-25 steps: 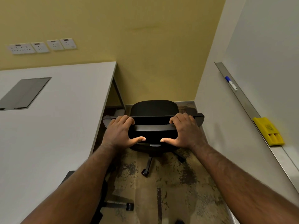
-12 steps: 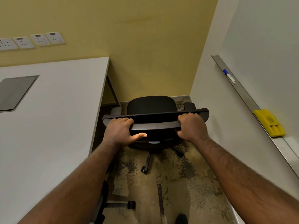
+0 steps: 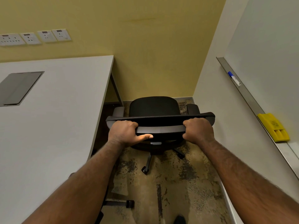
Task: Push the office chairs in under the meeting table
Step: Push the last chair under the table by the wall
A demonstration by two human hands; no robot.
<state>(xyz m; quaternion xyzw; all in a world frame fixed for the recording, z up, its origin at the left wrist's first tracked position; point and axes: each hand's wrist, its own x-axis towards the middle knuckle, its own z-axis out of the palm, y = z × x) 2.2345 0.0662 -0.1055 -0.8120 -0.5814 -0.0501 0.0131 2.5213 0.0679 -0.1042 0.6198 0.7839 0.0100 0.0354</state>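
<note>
A black office chair [image 3: 154,106] stands in the corner, facing the yellow wall, to the right of the white meeting table [image 3: 48,126]. My left hand [image 3: 125,132] grips the left part of the backrest's top edge, thumb stretched along it. My right hand [image 3: 196,130] is closed over the right part of the same edge. The chair's left armrest [image 3: 119,110] is beside the table's corner leg. Its wheeled base [image 3: 146,168] shows below the backrest.
A second chair's wheel and leg [image 3: 127,203] poke out from under the table at the bottom left. The white wall on the right carries a whiteboard tray [image 3: 252,102] with a marker [image 3: 233,78] and a yellow eraser [image 3: 273,126]. Sockets [image 3: 47,36] line the yellow wall.
My right hand has curled from an open spread hold into a closed fist on the backrest. The backrest top now looks wider and closer to me; the view has shifted slightly.
</note>
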